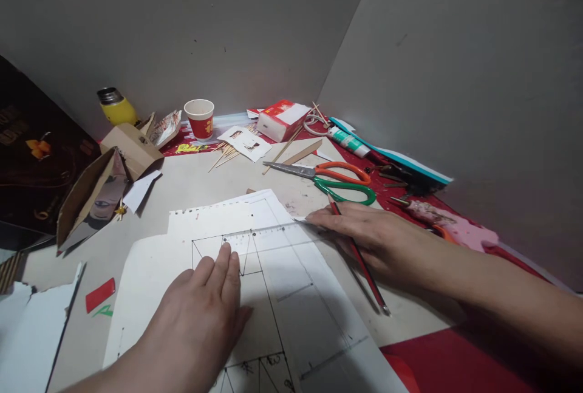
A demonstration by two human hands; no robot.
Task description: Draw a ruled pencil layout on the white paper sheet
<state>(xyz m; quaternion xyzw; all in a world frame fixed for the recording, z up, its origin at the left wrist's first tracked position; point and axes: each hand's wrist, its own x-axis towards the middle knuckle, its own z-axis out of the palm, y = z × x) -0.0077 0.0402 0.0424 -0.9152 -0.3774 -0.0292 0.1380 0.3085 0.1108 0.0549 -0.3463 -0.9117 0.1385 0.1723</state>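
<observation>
On a white sheet of paper (155, 283) with ruled black lines and triangles, my left hand (204, 308) lies flat, fingers stretched out. Its fingertips touch the left end of a clear ruler (273, 232), which crosses the sheet and a second sheet beside it. My right hand (373, 238) rests at the ruler's right end. A red and black pencil (363, 264) is tucked between its fingers, tip pointing up and away. Just beyond that hand lie large scissors (319, 172) with one orange and one green handle.
Behind the paper are a paper cup (200, 121), a red and white box (282, 119), wooden sticks (223, 156) and a tube (348, 141). A glue gun (450, 223) lies right. Left are cut cardboard (132, 147), a yellow bottle (119, 109) and a dark box (40, 156). Grey walls enclose the back.
</observation>
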